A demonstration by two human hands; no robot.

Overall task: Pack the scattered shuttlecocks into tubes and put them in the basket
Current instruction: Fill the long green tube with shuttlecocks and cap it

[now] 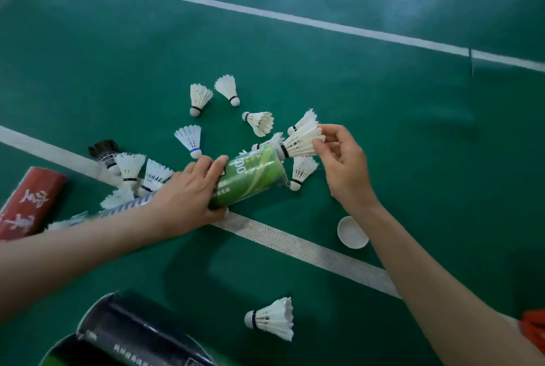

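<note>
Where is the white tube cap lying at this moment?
Head view: the white cap lies on the green floor, right of centre, between the white court line and the right forearm.

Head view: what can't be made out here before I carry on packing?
Green tube: count inside, hidden by its printed wall and the shuttlecock the right hand pinches at its mouth; rear end, covered by the left hand.
Red tube: cut off by the left edge.
Dark tube: cut off by the bottom edge.
Orange thing: cut off by the right edge, unidentifiable.
</note>
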